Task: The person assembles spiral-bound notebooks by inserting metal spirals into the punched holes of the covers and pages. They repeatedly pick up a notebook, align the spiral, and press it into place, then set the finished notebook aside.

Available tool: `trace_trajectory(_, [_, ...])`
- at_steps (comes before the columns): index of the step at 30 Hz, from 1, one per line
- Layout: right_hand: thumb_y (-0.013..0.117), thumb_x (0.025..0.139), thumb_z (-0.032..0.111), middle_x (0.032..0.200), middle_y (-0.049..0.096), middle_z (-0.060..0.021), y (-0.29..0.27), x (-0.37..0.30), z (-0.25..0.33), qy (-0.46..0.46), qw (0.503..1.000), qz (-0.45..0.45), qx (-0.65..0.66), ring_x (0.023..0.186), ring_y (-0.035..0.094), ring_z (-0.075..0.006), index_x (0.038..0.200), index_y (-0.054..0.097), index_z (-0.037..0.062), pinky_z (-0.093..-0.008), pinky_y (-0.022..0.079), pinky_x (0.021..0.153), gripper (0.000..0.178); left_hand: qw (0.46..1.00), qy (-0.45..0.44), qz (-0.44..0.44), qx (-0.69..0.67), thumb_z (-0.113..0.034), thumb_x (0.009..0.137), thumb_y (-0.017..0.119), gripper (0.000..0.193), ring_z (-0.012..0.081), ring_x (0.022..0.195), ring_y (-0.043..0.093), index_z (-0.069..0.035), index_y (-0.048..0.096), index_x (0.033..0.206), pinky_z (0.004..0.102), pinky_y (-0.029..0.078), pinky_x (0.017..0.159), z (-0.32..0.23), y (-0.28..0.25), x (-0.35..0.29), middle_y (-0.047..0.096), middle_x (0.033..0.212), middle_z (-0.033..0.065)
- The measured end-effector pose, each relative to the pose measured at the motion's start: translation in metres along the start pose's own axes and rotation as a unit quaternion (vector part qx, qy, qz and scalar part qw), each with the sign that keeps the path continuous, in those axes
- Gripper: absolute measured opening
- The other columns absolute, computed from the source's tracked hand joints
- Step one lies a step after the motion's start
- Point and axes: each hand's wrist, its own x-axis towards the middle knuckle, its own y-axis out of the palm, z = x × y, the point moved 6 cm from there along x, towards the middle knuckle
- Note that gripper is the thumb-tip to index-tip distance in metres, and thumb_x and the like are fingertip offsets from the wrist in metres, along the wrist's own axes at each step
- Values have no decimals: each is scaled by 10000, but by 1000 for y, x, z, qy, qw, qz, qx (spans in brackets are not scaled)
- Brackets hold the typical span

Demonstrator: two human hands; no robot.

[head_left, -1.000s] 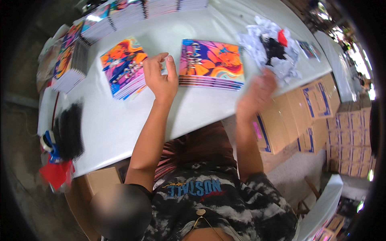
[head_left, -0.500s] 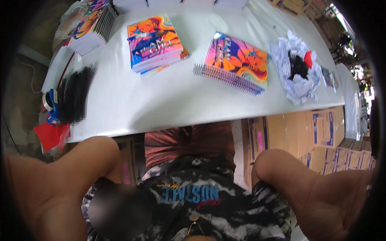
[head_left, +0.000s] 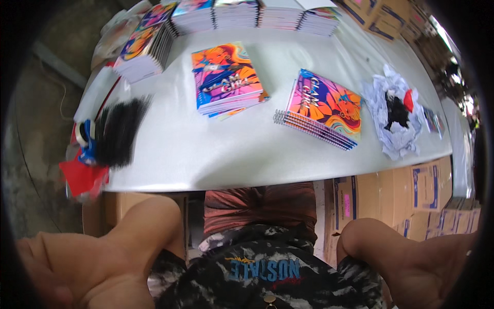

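Both my arms bend at the elbow and rise toward the camera, off the table. My left hand (head_left: 51, 278) shows only in part at the lower left, very close, its fingers hidden or cut off by the rim. At the lower right my right hand (head_left: 429, 268) is likewise seen only around the palm and wrist. What either holds does not show. Before me on the white table (head_left: 170, 159) lie a stack of bright-covered books (head_left: 226, 74) and, to its right, a pile of spiral notebooks (head_left: 329, 105). Black spiral binding coils (head_left: 122, 131) lie bunched at the left.
Beside the coils are a blue tape dispenser (head_left: 87, 143) and a red piece (head_left: 82, 177) at the table's edge. Crumpled white paper (head_left: 383, 87) with something black (head_left: 397, 112) sits at the right. More notebook stacks (head_left: 235, 16) line the back. Cardboard boxes (head_left: 381, 193) stand below.
The view has tilted and shifted, so the table and its things appear lower and farther right. Both arms stay raised near the camera. Nothing on the table has visibly moved.
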Motion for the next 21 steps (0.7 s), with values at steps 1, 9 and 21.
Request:
trace_trajectory(1, [579, 810, 56, 983, 625, -111, 0, -2, 0, 3, 1000, -7, -7, 924, 584, -211, 1038, 581, 11, -324, 429, 860, 233, 1000, 1, -3, 4, -307, 856, 442, 226, 121, 623, 441, -108, 511, 937, 301, 354, 572, 0, -4, 2, 484, 736, -2])
trace_trajectory(9, [604, 776, 13, 1042, 634, -118, 94, -167, -153, 272, 905, 303, -122, 1009, 579, -232, 1056, 610, 22, -351, 412, 913, 280, 998, 33, -11, 47, -341, 864, 420, 240, 124, 607, 421, -143, 502, 973, 311, 337, 550, -17, -13, 15, 472, 740, 6])
trace_trajectory(21, [591, 818, 110, 861, 663, -76, 157, -214, -243, 457, 811, 354, -88, 770, 615, -169, 978, 647, 47, -293, 467, 719, 182, 942, -215, 255, 32, -11, 667, 634, 187, 143, 554, 522, -14, 666, 851, 247, 377, 464, 26, 61, -92, 576, 741, 52])
